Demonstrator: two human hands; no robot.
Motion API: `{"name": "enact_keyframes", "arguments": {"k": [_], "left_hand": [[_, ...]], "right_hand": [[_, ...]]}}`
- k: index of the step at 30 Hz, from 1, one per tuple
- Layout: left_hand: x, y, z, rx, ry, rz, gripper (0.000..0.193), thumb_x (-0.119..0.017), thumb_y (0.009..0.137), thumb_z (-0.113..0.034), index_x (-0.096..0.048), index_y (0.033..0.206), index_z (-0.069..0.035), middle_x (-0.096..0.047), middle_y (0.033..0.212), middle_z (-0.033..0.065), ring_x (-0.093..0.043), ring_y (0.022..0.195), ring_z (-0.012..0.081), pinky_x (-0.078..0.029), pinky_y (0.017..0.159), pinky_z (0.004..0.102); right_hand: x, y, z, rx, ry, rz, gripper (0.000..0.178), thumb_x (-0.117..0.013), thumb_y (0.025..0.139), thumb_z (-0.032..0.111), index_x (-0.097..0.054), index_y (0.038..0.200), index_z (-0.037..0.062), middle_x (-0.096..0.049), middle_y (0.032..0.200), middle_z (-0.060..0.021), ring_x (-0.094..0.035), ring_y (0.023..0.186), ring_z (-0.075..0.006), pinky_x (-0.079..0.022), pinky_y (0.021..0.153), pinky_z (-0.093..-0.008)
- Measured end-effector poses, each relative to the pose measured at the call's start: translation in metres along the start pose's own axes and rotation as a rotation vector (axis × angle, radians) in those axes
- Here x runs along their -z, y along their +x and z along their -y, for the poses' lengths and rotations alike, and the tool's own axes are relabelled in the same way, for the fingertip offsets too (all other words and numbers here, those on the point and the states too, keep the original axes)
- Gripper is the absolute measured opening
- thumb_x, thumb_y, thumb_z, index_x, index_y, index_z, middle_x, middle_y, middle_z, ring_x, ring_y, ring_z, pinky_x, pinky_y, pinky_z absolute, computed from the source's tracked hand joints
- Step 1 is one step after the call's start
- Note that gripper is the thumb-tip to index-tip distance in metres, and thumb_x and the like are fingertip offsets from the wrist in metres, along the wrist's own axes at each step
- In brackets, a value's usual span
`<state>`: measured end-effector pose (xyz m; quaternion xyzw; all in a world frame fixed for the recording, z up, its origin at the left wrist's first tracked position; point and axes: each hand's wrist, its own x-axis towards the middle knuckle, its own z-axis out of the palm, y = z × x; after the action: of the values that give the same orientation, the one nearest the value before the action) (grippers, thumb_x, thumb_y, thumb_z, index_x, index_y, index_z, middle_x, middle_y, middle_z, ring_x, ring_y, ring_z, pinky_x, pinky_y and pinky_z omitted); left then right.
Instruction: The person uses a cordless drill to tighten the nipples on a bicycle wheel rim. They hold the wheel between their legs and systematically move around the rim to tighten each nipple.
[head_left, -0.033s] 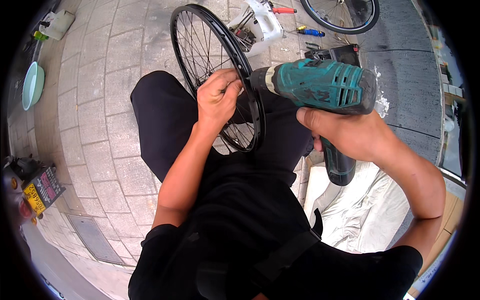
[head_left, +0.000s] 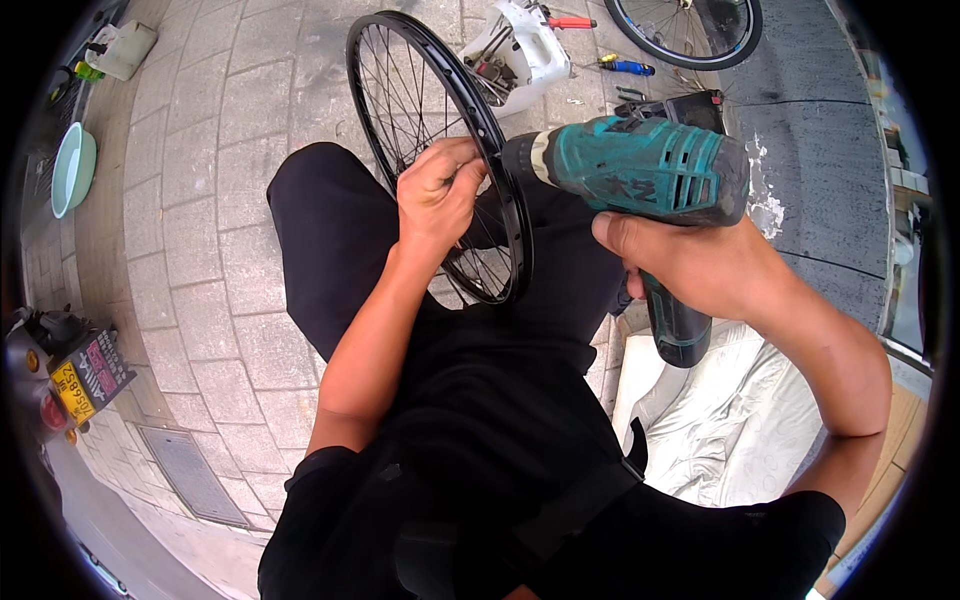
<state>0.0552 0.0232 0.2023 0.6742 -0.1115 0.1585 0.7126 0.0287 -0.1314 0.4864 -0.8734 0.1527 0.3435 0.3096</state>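
Note:
A black bicycle wheel (head_left: 483,122) without a tyre stands tilted between my knees, its spokes showing on the left. My left hand (head_left: 438,195) is closed on it at the spokes, just inside the rim. The fingertips hide exactly which part they pinch. My right hand (head_left: 690,260) grips the handle of a teal and black cordless drill (head_left: 640,170), held level on the right. Its chuck points left at the outer face of the rim, opposite my left fingers. The rim hides the tip of the bit.
Beyond the wheel sits a cut white plastic jug (head_left: 540,60) holding tools. A blue-handled screwdriver (head_left: 628,67) and a tyred wheel (head_left: 700,62) lie behind the drill. White sheeting (head_left: 720,420) covers the lower right. Far left stand a mint basin (head_left: 74,170) and a vehicle's rear with a plate.
The whole view has shifted slightly. Both hands, the drill and the wheel keep the same places relative to each other.

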Motion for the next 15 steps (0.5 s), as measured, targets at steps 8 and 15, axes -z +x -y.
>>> {"name": "enact_keyframes", "arguments": {"k": [8, 15], "left_hand": [[0.009, -0.007, 0.003, 0.038, 0.015, 0.026, 0.007, -0.073, 0.094, 0.006, -0.073, 0.101, 0.004, -0.075, 0.103, 0.0108, -0.071, 0.091, 0.0173, -0.057, 0.081, 0.0287], [0.032, -0.018, -0.002, 0.199, -0.168, 0.144, 0.022, -0.067, 0.106, 0.001, -0.07, 0.126, 0.007, -0.075, 0.121, 0.0085, -0.07, 0.104, 0.0145, -0.057, 0.09, 0.0301]], "right_hand": [[-0.015, -0.005, -0.087, 0.206, 0.399, -0.046, 0.022, -0.077, 0.102, 0.016, -0.072, 0.118, 0.0013, -0.071, 0.097, -0.0042, -0.067, 0.072, -0.014, -0.058, 0.066, -0.0318], [-0.09, 0.04, -0.154, 0.466, 0.778, -0.168, 0.02, -0.075, 0.103, 0.013, -0.072, 0.118, 0.0004, -0.07, 0.093, -0.0028, -0.067, 0.07, -0.0116, -0.056, 0.064, -0.0298]]}}
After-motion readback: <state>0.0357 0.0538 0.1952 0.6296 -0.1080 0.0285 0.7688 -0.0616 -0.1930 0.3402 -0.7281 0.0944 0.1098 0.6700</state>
